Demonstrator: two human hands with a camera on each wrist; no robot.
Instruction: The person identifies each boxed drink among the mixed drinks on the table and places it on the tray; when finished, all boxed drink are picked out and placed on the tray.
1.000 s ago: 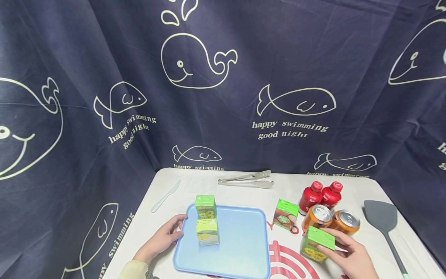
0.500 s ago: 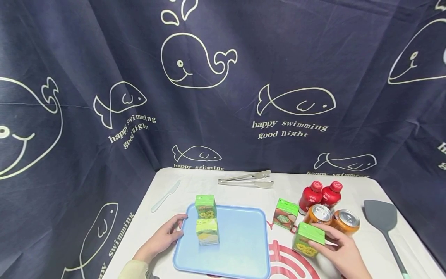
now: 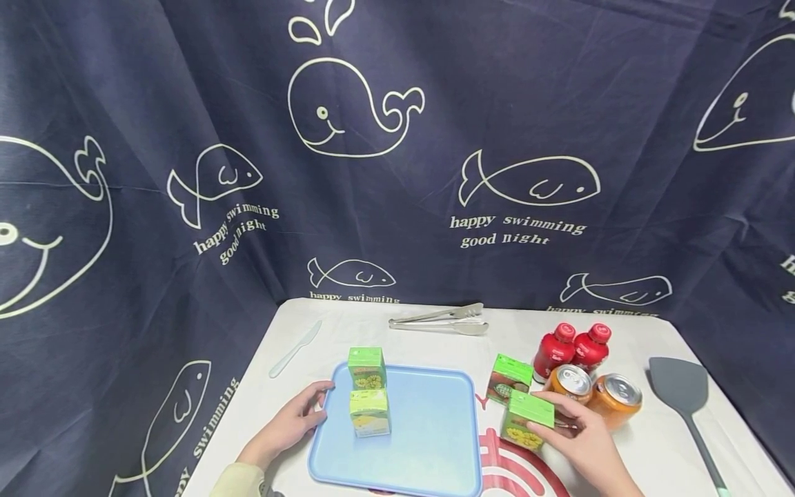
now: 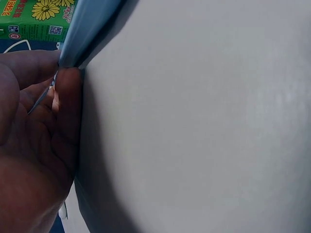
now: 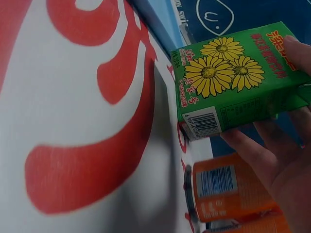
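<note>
My right hand (image 3: 586,442) grips a green drink carton (image 3: 528,414) with yellow flowers between thumb and fingers, to the right of the blue tray (image 3: 431,428). In the right wrist view the carton (image 5: 223,73) looks raised a little off the cloth, its barcode end toward the table. At the tray's left edge, my left hand (image 3: 288,421) pinches the rim; the left wrist view has its fingertips (image 4: 68,77) against the blue edge. On the tray's left side a green carton (image 3: 366,369) stands behind a yellow-green carton (image 3: 370,414).
Another green carton (image 3: 509,379), partly hidden, stands just behind the held one. Two orange cans (image 3: 615,397) and two red bottles (image 3: 590,347) stand to its right. A grey spatula (image 3: 680,386) lies far right, tongs (image 3: 441,322) at the back, a pale knife (image 3: 296,350) at back left.
The right hand has carried the flowered carton leftward, away from the front of the orange cans, to in front of the other green carton. The left hand and tray have stayed put.
</note>
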